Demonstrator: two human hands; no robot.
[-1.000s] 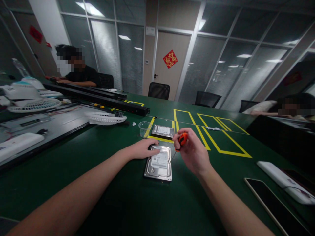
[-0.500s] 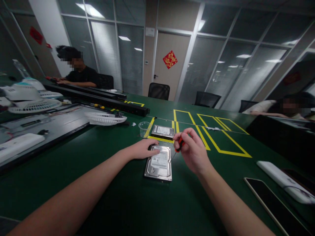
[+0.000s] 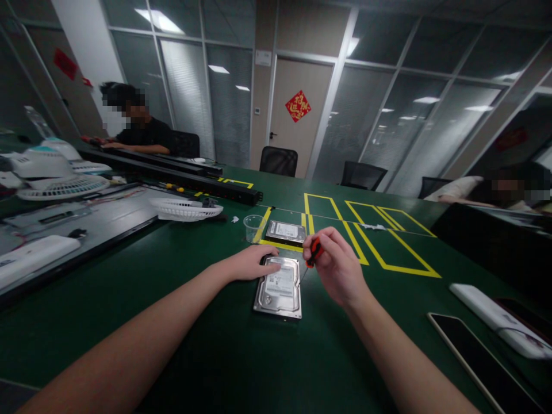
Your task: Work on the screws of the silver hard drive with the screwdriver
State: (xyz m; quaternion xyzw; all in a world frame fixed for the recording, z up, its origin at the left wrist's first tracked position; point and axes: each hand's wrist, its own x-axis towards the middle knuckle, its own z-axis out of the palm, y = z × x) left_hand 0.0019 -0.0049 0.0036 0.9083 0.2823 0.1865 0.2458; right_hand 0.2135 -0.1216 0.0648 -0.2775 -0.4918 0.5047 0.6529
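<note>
A silver hard drive (image 3: 282,296) with a white label lies flat on the green table in front of me. My left hand (image 3: 254,261) grips its upper left corner, thumb on the label and fingers around the far edge. Between the fingers of my right hand (image 3: 334,261) is a red and black screwdriver (image 3: 316,252). Its thin shaft points down and left to the drive's right edge; whether the tip touches a screw is too small to tell. Just beyond, a second hard drive (image 3: 285,230) lies within yellow tape, with a clear plastic cup (image 3: 254,228) to its left.
At right are a phone (image 3: 478,356) and a white power strip (image 3: 495,316). White fan parts (image 3: 185,209), long black bars (image 3: 194,178) and a flat metal panel (image 3: 116,221) occupy the left. Yellow tape (image 3: 409,268) marks rectangles ahead. Two people sit across the table.
My right hand and the screwdriver handle have turned slightly, shifting a little to the left. My left hand and the hard drive stay in place.
</note>
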